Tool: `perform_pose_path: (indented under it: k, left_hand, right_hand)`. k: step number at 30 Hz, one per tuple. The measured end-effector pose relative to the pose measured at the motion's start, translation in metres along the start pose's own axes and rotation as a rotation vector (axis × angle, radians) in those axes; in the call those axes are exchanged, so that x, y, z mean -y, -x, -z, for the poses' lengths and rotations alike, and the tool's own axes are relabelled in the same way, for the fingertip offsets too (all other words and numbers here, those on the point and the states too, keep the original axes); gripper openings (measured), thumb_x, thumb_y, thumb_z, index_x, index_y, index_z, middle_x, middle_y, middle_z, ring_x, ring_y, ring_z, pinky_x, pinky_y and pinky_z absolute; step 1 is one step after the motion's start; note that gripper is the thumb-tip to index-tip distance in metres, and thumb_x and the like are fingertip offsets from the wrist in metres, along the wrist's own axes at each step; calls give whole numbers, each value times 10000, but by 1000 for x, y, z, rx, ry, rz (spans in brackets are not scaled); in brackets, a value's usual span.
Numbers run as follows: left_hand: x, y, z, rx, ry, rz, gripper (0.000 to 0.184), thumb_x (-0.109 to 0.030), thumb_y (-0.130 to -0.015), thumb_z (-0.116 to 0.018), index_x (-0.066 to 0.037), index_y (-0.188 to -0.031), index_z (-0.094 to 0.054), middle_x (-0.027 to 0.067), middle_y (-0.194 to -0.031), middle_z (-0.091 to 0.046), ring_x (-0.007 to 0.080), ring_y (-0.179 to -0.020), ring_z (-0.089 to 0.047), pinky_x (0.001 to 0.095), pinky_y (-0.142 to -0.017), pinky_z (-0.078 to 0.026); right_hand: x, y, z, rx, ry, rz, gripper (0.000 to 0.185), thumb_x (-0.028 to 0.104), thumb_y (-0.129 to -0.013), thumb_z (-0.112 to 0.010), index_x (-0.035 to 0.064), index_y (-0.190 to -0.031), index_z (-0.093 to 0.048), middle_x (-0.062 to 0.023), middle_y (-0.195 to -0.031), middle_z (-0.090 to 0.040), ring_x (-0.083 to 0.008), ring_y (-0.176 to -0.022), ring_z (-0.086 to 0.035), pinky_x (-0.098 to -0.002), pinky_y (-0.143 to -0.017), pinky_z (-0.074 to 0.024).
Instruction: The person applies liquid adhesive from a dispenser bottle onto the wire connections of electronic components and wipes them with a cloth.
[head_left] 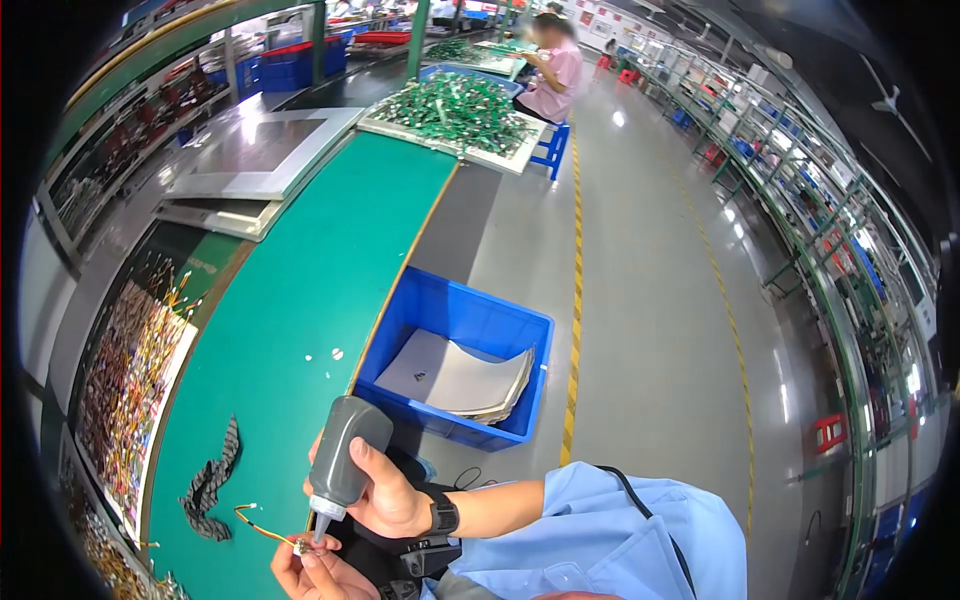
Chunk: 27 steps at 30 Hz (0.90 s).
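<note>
Blue sleeve [600, 520]: nearest me, bare forearm [500, 508] reaching out from it.
Right hand [388, 498]: I see it wrapped around an upturned grey bottle [342, 450].
Left hand [325, 578]: just below, fingertips pinching one cable [265, 529] end.
Cable: other end over the green bench [250, 330].
Nozzle [321, 527]: angled down, close to the pinched end.

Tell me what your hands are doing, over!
Right grip: gray squeeze bottle. Left grip: small wired part by the nozzle, contact unclear. Striped cloth aside; nothing visibly in the way.
</note>
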<state>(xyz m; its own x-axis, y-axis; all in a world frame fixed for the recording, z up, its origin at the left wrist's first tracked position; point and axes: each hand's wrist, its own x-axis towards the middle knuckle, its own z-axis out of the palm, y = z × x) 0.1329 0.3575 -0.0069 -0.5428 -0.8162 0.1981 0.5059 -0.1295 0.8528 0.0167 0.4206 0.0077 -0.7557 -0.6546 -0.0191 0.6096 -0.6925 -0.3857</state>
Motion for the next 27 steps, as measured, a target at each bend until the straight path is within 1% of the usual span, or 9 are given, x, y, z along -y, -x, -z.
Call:
perform_pose_path:
  k: [2,4,6,8,10,13,17,22,27]
  left_hand:
    - [-4,1,1,-30,1,-19,282,-108,-927,-584,26,-1162,-506,184,-977,-615,247,-838,-593,352,-770,-493]
    - [-9,0,1,-59,9,-40,281,-108,-943,-550,50,-1176,-533,123,-1030,-599,187,-914,-579,323,-819,-464]
    - [-11,-2,9,-87,-80,-83,306,-133,-935,-566,38,-1186,-528,115,-1008,-587,164,-834,-561,313,-751,-468]
    - [-14,-2,10,-171,-14,-63,304,-79,-893,-600,50,-1161,-539,172,-957,-587,211,-731,-567,338,-629,-489]
    - [-23,-2,6,-64,36,-52,268,-30,-893,-588,35,-1151,-554,166,-954,-592,215,-749,-593,345,-655,-511]
    - [-31,4,10,-42,45,-32,271,39,-871,-593,53,-1139,-556,166,-969,-598,218,-798,-613,340,-700,-529]
    - [-32,3,3,30,165,-14,285,86,-848,-599,73,-1130,-557,174,-976,-601,214,-819,-617,328,-724,-535]
    - [-35,4,5,56,196,11,272,108,-843,-586,94,-1114,-560,182,-969,-602,210,-833,-613,320,-729,-529]
    - [-31,1,10,83,135,-41,284,124,-824,-596,100,-1105,-568,187,-960,-606,208,-830,-608,317,-725,-514]
  right_hand:
    - [-3,-3,-3,8,16,-34,579,591,-847,-599,82,-1106,-505,-33,-979,-554,-203,-870,-609,-346,-724,-491]
    - [-9,-5,-5,15,85,85,618,617,-827,-601,70,-1097,-503,-36,-962,-562,-219,-857,-609,-346,-734,-491]
    - [-18,-4,-8,38,156,171,669,651,-807,-596,53,-1092,-501,-40,-910,-571,-228,-810,-603,-342,-720,-474]
    - [-27,-4,-11,78,130,256,706,678,-798,-581,39,-1087,-504,-49,-817,-572,-211,-712,-570,-341,-690,-426]
    - [-23,-5,-22,154,169,318,723,696,-805,-557,33,-1090,-502,-49,-734,-555,-173,-617,-506,-352,-687,-368]
    - [-4,-12,-16,478,306,369,750,720,-815,-519,30,-1107,-481,-21,-658,-507,-134,-554,-431,-370,-733,-326]
    - [3,-18,-15,600,433,367,752,721,-822,-506,31,-1120,-468,1,-627,-470,-118,-534,-417,-355,-744,-314]
    - [-2,-20,-16,561,462,375,732,715,-831,-499,38,-1108,-472,4,-613,-455,-109,-512,-405,-346,-749,-311]
    - [-9,-21,-12,545,423,453,844,802,-776,-457,4,-1049,-426,-15,-638,-462,-122,-511,-386,-380,-723,-347]
